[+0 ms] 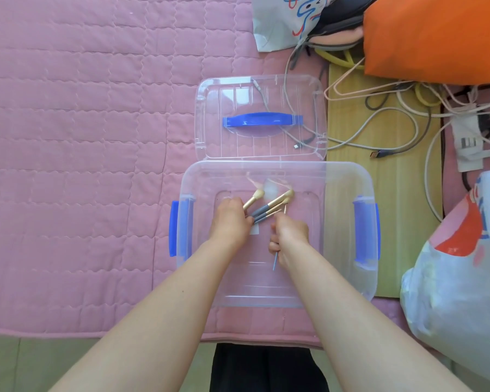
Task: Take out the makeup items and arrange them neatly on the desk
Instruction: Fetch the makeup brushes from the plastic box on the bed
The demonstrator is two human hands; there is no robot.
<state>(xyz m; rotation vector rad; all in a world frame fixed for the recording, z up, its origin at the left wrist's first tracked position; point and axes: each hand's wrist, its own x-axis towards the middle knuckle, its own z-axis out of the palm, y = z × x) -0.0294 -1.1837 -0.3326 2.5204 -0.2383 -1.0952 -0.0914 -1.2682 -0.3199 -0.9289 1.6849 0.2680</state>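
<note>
Inside the clear bin (343, 176), the left hand (231, 222) curls its fingers round a bunch of makeup brushes (269, 206). The right hand (290, 234) grips one thin brush (275, 257). The lid (210, 108) lies just beyond on the pink quilt (82, 137), with tangled cables (379, 128) beside it.

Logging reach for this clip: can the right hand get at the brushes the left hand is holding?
Probably yes: the right hand sits beside the brushes in the left hand, nothing between them, though its fingers hold a thin brush.
</note>
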